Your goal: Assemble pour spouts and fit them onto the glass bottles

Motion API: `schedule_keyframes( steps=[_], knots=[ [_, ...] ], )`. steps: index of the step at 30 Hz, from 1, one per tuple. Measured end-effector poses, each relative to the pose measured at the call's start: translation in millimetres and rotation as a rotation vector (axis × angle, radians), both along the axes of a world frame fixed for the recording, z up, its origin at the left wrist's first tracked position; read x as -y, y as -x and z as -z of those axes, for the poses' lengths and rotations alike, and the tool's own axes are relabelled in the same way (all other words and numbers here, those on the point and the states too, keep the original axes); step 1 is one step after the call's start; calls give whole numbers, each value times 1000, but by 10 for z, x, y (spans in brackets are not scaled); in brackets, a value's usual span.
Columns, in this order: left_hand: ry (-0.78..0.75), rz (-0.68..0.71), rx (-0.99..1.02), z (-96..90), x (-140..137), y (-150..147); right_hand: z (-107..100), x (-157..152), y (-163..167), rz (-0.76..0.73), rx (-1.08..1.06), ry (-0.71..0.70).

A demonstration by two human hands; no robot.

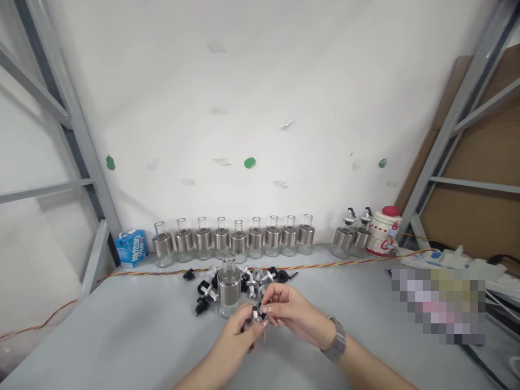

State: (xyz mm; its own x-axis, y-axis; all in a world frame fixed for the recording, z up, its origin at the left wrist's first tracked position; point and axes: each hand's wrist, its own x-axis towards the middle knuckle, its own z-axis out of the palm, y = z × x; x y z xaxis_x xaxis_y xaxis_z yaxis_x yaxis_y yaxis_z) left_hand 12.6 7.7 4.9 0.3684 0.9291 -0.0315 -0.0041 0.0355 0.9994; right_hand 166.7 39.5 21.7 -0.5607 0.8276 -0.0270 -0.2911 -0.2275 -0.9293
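Observation:
My left hand (240, 331) is closed around a small silver-and-black bottle pourer (255, 313), mostly hidden by the fingers. Pressed close against it, my right hand (294, 314) pinches a small black part (261, 310) at the pourer's end; whether the two pieces are joined is not visible. Just beyond my left hand stands an open-necked glass bottle (229, 290) with a metal sleeve. Around that bottle lies a loose heap of black and silver pourer pieces (208, 291), some of them behind it.
Several sleeved glass bottles (221, 238) line the wall, without tops. Two bottles (343, 238) farther right carry pourers. A blue carton (130, 248) is at the left, a red-lidded cream flask (384, 233) at the right. A twisted red-yellow wire (320, 265) crosses the table. Power strips (450, 260) lie right.

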Motion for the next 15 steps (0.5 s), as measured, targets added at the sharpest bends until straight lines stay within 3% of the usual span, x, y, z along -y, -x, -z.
schedule_keyframes(
  steps=[5, 9, 15],
  knots=[
    [59, -25, 2, -40, 16, -4, -38, -18, -18, 56, 31, -78],
    [104, -45, 17, 54, 22, -13, -108, -42, -78, 74, -29, -84],
    [125, 28, 29, 104, 38, -38, -120, -63, -168, -96, -58, -22]
  ],
)
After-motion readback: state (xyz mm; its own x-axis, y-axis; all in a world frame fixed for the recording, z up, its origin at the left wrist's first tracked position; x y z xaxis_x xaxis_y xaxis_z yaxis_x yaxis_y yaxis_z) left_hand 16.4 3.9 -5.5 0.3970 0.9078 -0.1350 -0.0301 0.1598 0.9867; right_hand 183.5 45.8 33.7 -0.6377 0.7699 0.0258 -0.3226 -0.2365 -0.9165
